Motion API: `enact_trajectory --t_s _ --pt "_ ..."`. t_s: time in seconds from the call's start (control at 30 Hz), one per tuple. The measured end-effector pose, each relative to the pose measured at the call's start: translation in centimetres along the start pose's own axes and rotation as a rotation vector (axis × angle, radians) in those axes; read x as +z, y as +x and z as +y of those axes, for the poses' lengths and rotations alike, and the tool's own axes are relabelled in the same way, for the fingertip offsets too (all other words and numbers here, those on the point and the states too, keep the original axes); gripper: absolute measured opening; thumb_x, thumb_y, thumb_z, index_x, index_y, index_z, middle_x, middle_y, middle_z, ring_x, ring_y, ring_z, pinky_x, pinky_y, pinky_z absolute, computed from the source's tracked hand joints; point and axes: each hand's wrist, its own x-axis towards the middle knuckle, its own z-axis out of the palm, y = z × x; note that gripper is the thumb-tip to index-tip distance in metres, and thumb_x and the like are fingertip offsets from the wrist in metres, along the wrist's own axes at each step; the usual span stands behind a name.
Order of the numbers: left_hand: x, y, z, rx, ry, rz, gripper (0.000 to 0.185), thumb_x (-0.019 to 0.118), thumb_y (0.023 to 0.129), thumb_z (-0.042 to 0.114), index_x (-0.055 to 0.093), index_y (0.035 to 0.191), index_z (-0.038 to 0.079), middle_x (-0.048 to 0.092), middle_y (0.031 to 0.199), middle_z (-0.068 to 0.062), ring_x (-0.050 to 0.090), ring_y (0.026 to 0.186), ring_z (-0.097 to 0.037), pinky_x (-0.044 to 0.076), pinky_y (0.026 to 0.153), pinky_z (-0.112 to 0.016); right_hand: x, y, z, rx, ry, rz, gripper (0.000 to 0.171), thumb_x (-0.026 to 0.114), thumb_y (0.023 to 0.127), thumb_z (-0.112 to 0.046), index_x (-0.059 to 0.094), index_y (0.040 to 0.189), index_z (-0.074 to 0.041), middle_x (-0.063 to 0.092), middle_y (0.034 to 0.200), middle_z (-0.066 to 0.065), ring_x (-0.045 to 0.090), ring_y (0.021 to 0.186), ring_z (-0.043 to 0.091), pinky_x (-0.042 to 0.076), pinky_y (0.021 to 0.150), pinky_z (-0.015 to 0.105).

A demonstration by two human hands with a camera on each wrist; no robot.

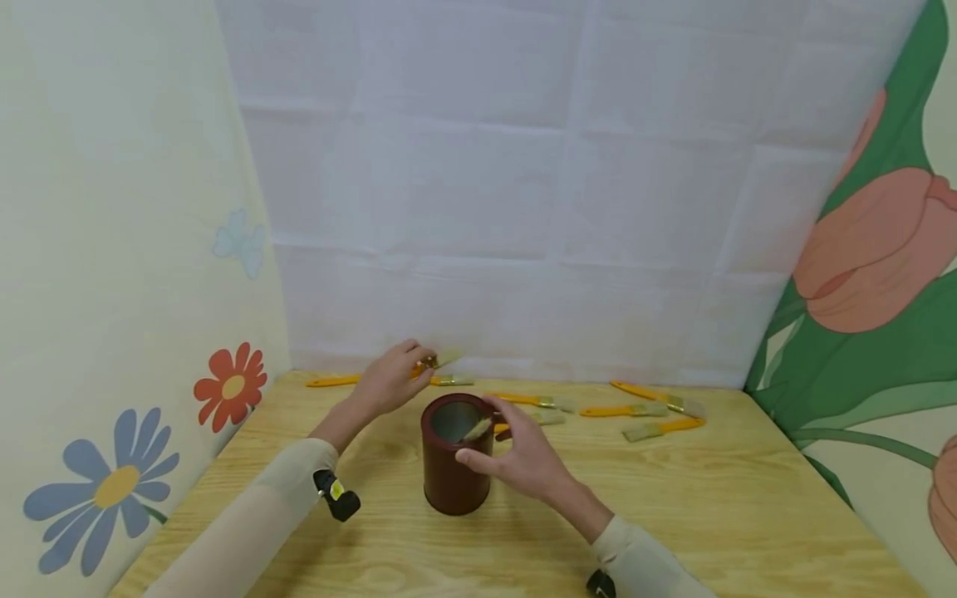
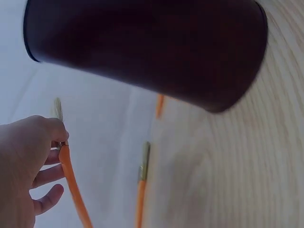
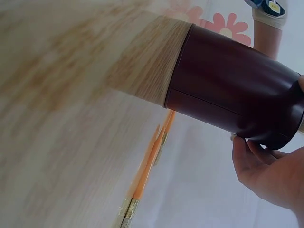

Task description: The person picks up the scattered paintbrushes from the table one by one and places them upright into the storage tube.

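Note:
My left hand pinches a paintbrush near its metal band, above the back of the table. The brush has an orange handle and pale bristles. A dark maroon round can stands upright at the table's middle. My right hand grips the can's upper right side, thumb in front and fingers behind, as the right wrist view also shows. Pale bristles show at the can's mouth beside that hand; the rest of this brush is hidden. Another paintbrush lies behind the can, near my left hand.
More orange-handled paintbrushes lie on the wooden table right of the can, among them one brush and a wider brush. A white cloth hangs behind. Flower-printed panels stand left and right.

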Motion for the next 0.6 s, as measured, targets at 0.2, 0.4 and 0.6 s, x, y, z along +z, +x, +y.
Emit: enact_trajectory --t_s 0.2,0.4,0.6 --pt "-2.3 0.6 2.3 -0.005 -0.105 0.059 0.027 0.07 0.098 0.018 0.07 0.122 0.006 0.061 0.105 -0.005 0.064 0.087 -0.021 0.055 0.071 -0.04 0.1 0.1 -0.2 -0.013 -0.005 0.016 0.085 0.08 0.088 -0.048 0.042 0.154 -0.011 0.055 0.141 0.0 0.057 0.121 0.018 0.051 0.093 0.047" --pt "-4.8 1.1 4.7 0.023 -0.188 0.11 0.027 0.068 0.1 0.017 0.068 0.124 0.006 0.061 0.107 -0.004 0.061 0.086 -0.016 0.054 0.069 -0.033 0.2 0.0 -0.2 -0.011 -0.001 0.013 0.084 0.08 0.087 -0.048 0.043 0.154 -0.012 0.055 0.141 0.0 0.057 0.12 0.016 0.052 0.092 0.046" --pt "-7.1 1.5 6.9 0.073 -0.29 0.179 0.03 0.067 0.1 0.017 0.067 0.127 0.005 0.062 0.106 -0.005 0.061 0.086 -0.015 0.055 0.069 -0.031 0.1 -0.2 -0.3 0.006 0.002 0.019 0.085 0.081 0.087 -0.049 0.043 0.154 -0.012 0.055 0.141 0.0 0.057 0.121 0.017 0.05 0.093 0.051"
